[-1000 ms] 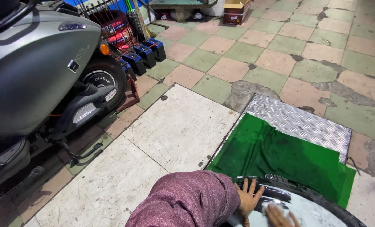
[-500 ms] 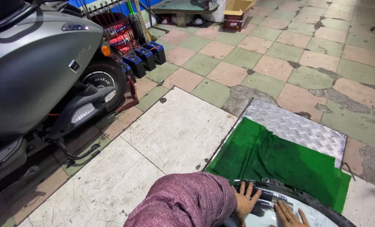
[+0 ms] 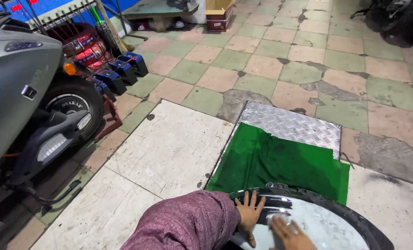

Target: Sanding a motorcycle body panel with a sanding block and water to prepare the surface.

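Down at the frame's bottom edge I've got both hands on a round grey panel (image 3: 308, 227) w/ black rim, lying on the floor; left hand (image 3: 249, 213) flat, fingers spread, prob. to steady it; right hand (image 3: 287, 231) open, blurred; green mat (image 3: 280, 162) beneath, likely padding; cardboard box (image 3: 218, 9) far back by the scooter (image 3: 25, 106).

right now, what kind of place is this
Probably a scooter repair shop: a grey scooter parked at the left, boxy blue batteries lined up on the worn tiled floor, and both hands on a tyre.
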